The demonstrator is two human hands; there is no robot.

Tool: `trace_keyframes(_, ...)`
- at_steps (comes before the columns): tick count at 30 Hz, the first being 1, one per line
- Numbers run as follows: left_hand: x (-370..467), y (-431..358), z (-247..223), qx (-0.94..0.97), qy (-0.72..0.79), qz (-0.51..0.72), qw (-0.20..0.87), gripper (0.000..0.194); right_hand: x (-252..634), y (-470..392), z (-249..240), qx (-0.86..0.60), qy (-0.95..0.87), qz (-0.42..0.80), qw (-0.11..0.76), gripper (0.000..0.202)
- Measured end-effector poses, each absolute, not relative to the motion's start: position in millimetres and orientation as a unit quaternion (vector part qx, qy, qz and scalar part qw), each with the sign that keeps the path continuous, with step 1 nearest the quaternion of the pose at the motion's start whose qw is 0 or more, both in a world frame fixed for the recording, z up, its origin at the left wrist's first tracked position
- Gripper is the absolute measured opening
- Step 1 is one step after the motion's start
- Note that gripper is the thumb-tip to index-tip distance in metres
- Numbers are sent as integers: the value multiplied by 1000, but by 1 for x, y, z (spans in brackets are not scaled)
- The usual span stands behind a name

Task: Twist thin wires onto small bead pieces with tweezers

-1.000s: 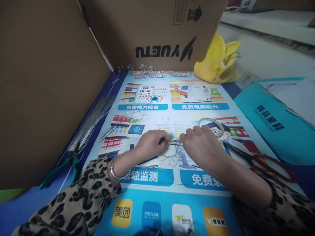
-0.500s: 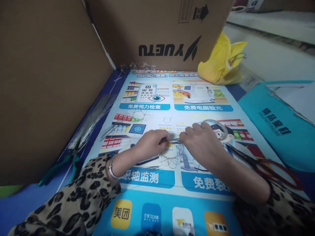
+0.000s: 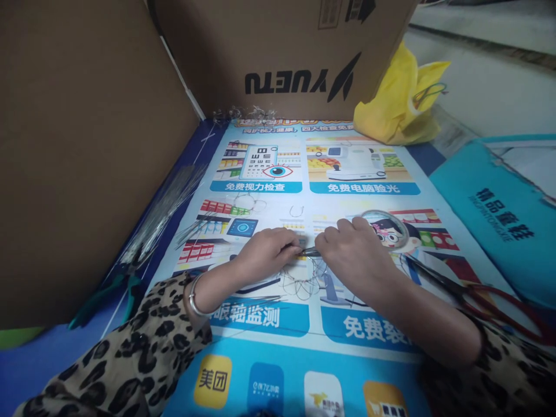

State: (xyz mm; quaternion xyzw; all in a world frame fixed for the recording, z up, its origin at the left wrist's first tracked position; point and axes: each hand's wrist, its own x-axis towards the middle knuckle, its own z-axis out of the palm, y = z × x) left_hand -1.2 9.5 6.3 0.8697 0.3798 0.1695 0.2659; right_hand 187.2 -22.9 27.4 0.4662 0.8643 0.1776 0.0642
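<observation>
My left hand (image 3: 273,250) is closed in a pinch at the upper edge of a thin wire ring with looped wire petals (image 3: 303,279). From my right hand (image 3: 353,250), wrapped in a fist, a narrow dark metal tool tip (image 3: 311,251) points left to my left fingertips. The tool's handle is hidden in the palm, so its exact kind does not show. Below both hands the wire loops hang over the printed poster (image 3: 313,341). Loose cut wires (image 3: 260,299) lie near my left wrist.
Green-handled pliers (image 3: 128,284) and a bundle of straight wires (image 3: 163,202) lie on the left. At the right are red-handled scissors (image 3: 490,301), a tape roll (image 3: 406,231) and a teal box (image 3: 486,214). Cardboard (image 3: 299,46) and a yellow bag (image 3: 395,116) stand behind.
The view has shifted slightly. My left thumb and fingers look straighter at the tool tip; both hands stay at nearly the same spot on the wire ring.
</observation>
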Motion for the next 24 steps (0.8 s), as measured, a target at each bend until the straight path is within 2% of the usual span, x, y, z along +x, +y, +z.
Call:
trace_keyframes(9,-1,6,4,875,388,170,234,13,188,-26,22,480,857,179,53,18)
trace_keyframes(24,-2,6,1,873,376,188,245,13,195,-21,23,471,868,151,45,12)
